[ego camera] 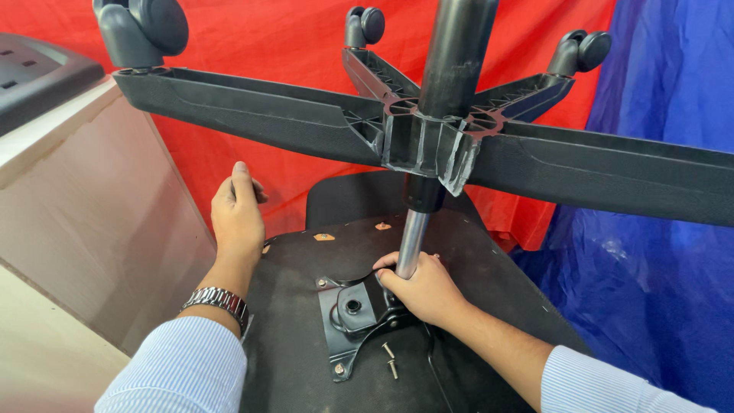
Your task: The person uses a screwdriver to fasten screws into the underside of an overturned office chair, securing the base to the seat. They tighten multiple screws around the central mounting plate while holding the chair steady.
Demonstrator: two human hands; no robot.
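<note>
Gripping the chrome gas-lift column (411,243) at its lower end, your right hand (425,291) has its fingers (388,264) curled tight around the shaft, just above the black metal mounting plate (345,321).

Item: your left hand (237,214). It rests on the far left edge of the upturned seat underside (290,359), fingers pressed together and bent over the rim, thumb alongside. A metal wristwatch (216,300) sits on that wrist, above a striped shirt cuff.

Item: the column. It stands nearly upright from the mounting plate at the middle of the seat underside, between your two hands and nearer the right one. Higher up it passes into a wider black sleeve (453,57) and through the hub of the five-star base (428,141), which hangs inverted above your hands with its castor wheels (142,29) pointing up.

Item: two loose screws (390,359). They lie on the seat underside just beside the plate, close to your right wrist.

Item: surroundings. Red cloth (252,46) hangs behind, blue plastic sheet (657,252) to the right, a brown board (92,222) to the left.

Hidden or cut off: the joint where column meets plate is covered by your right hand; the sleeve's top and the right-hand base arm run out of frame.
</note>
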